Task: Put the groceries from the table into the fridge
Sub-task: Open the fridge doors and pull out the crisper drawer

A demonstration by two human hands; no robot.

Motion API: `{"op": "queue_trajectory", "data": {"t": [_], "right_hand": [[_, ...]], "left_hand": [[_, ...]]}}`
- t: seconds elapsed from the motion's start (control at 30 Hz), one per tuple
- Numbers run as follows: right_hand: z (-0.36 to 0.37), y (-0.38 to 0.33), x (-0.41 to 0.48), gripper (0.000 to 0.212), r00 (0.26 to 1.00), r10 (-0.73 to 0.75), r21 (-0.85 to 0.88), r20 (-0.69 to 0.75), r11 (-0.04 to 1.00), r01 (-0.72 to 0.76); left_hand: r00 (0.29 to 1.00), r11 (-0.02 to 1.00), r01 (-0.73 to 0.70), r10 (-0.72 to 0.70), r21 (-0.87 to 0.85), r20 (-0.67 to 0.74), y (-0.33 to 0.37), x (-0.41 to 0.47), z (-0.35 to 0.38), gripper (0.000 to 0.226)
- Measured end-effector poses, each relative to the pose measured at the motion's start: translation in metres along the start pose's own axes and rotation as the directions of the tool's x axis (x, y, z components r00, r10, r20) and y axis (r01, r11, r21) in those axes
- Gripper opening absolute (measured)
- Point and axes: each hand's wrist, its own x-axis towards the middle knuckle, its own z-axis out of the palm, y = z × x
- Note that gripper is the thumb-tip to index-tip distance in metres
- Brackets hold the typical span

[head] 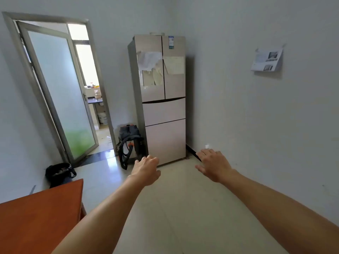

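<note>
A tall beige fridge [163, 99] stands in the far corner with all its doors and drawers shut and papers stuck on the upper doors. A corner of the reddish-brown table [36, 217] shows at the lower left; no groceries appear on the part in view. My left hand [146, 171] and my right hand [214, 165] are stretched out in front of me over the floor, palms down, fingers apart, both empty. Both hands are well short of the fridge.
A vacuum cleaner [129, 145] with a hose stands against the fridge's left side. A black bag [59, 173] lies on the floor beyond the table. A frosted glass door [60, 92] stands open at the left. Pale tiled floor [183, 208] stretches ahead to the fridge.
</note>
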Motion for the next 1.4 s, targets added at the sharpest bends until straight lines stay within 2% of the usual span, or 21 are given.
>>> {"op": "queue_trajectory", "data": {"t": [0.4,0.73,1.03,1.23,1.4], "right_hand": [[0.049,0.105,0.165,0.052,1.000,-0.014,0.004,-0.026,1.000,0.014],[0.107,0.129,0.331,0.051,0.998,-0.065,-0.027,-0.019,0.998,0.064],[0.122,0.161,0.523,0.051,0.996,0.022,-0.015,-0.081,1.000,-0.023],[0.166,0.195,0.619,0.050,0.998,0.055,0.011,-0.044,0.998,-0.054],[0.211,0.236,0.716,0.050,0.998,0.043,0.028,-0.044,0.999,-0.042]], "left_hand": [[0.999,1.000,0.015,-0.015,0.000,-0.048,0.013,0.173,0.015,0.038],[0.997,0.999,0.051,-0.050,0.009,-0.060,-0.046,0.341,0.035,0.041],[0.994,1.000,0.004,-0.004,0.002,-0.110,-0.122,0.539,0.015,0.043],[0.999,0.999,-0.028,0.029,0.025,-0.032,-0.140,0.647,0.041,0.042],[0.999,0.999,-0.030,0.031,0.025,-0.037,-0.151,0.759,0.063,0.041]]}}
